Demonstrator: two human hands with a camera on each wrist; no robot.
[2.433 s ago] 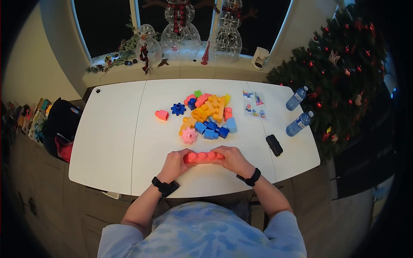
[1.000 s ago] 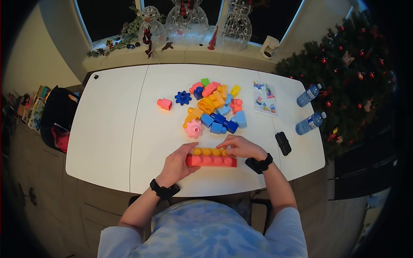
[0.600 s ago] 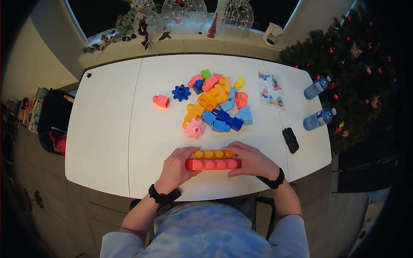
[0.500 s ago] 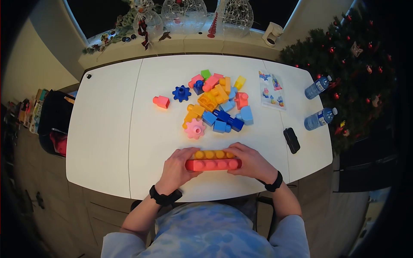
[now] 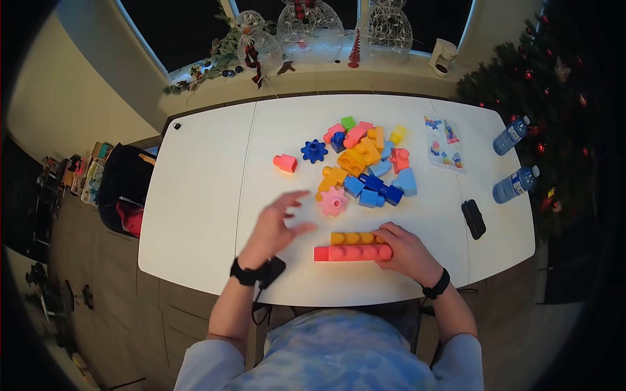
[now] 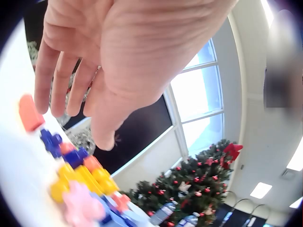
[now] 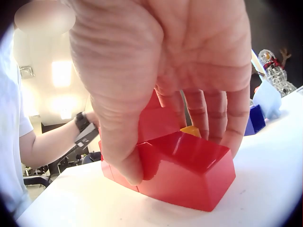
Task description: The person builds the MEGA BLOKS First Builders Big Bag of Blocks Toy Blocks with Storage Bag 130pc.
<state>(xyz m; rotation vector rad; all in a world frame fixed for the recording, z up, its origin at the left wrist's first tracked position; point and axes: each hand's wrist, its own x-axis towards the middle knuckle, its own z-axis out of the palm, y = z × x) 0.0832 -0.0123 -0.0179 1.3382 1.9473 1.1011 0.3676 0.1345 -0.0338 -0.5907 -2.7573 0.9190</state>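
Observation:
A row of red toy building blocks [image 5: 352, 254] lies near the front of the table, with a yellow studded row [image 5: 349, 238] along its far side. My right hand [image 5: 412, 255] grips the right end of both rows. In the right wrist view the thumb presses the near side of the red blocks [image 7: 189, 179], while the other fingers reach over behind them. My left hand [image 5: 268, 225] hovers left of the rows, its fingers spread and holding nothing. Nearest beyond it are a pink gear-shaped piece [image 5: 333, 201] and a lone coral block [image 5: 285, 163].
A loose pile of yellow, blue, pink and green blocks [image 5: 368, 153] lies mid-table, with a blue gear-shaped piece [image 5: 314, 151] beside it. To the right are a picture sheet [image 5: 445, 144], two water bottles [image 5: 511, 135] and a black case [image 5: 473, 219].
My left hand has let go of the left end of the red row and lifted away leftward, its fingers opening. The right hand keeps its hold. The head view has shifted.

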